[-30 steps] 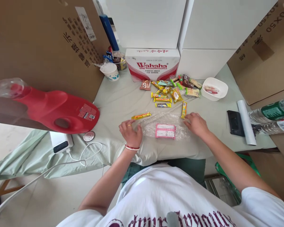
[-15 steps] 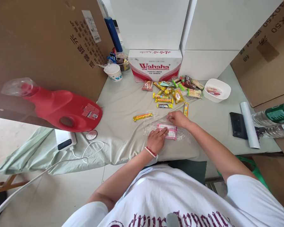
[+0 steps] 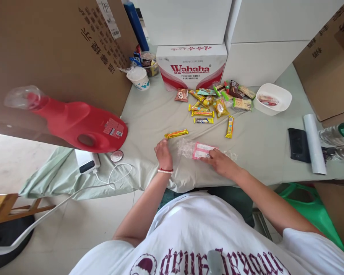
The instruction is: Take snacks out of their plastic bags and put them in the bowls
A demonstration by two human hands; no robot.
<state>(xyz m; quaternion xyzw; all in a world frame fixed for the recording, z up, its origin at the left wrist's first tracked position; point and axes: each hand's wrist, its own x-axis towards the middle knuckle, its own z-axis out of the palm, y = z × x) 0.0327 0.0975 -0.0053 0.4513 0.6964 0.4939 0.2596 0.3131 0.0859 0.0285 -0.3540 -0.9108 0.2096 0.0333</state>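
Note:
A pink-and-white packet (image 3: 199, 151) lies flat on the cloth, with crinkled clear plastic wrap (image 3: 185, 148) spread around it. My right hand (image 3: 222, 163) rests on the packet's right part, index finger stretched out and the other fingers partly bent, covering some of it. To the left, my left hand (image 3: 163, 156), with a red-and-white bracelet, has its fingers drawn together at the left end of a yellow snack bar (image 3: 176, 133). The fingertips meet the wrapper's end, and the bar lies on the cloth.
Several wrapped snacks (image 3: 202, 113) lie before a Wahaha carton (image 3: 192, 70). A white bowl (image 3: 286, 100) holds red-and-white packets. A red jug (image 3: 86, 126), power bank (image 3: 87, 162) and paper cup (image 3: 139, 79) are left; a phone (image 3: 299, 145) and white roll (image 3: 315, 147) are right.
My left hand has left the packet and moved left to the yellow bar. My right hand has come down from the wrap's far edge onto the packet. The view has shifted slightly.

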